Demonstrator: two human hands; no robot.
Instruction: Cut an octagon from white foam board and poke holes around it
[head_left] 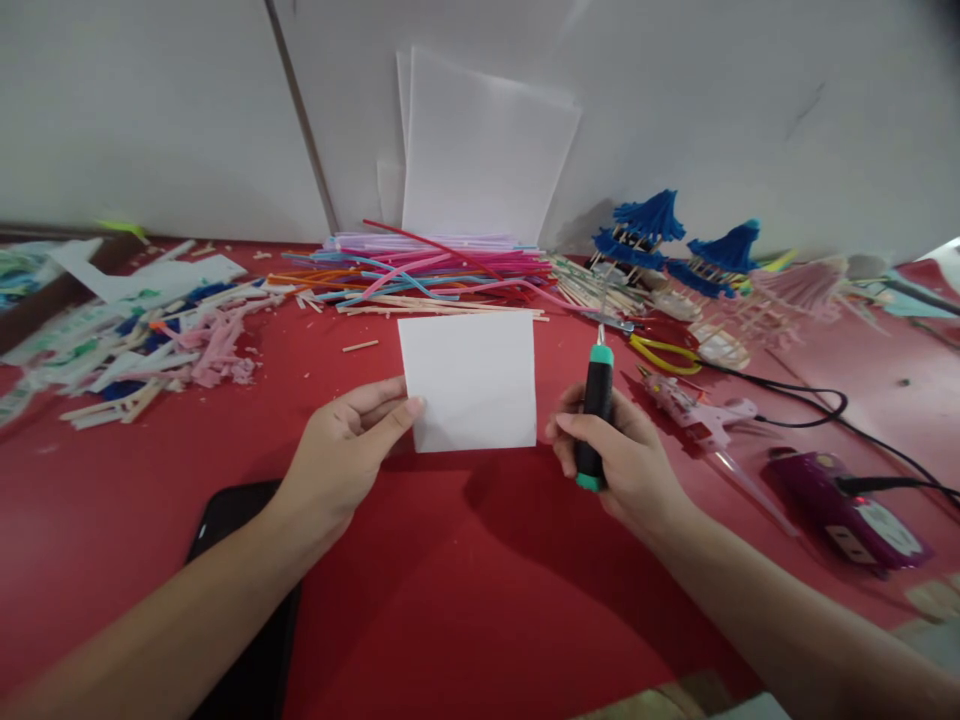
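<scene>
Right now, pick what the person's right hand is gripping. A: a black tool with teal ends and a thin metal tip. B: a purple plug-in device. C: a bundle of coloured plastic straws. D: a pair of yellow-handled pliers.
A: the right hand is closed around the black tool with teal ends and a thin metal tip, held upright beside the square white paper sheet that the left hand pinches.

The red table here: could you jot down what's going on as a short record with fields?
Left hand: left hand pinches the white paper square at its left edge
Right hand: right hand grips a black tool with green ends, upright
Surface: red table
Behind the paper: pile of coloured sticks, white sheets leaning on the wall
Right side: blue paper umbrellas, purple device with a black cord
</scene>
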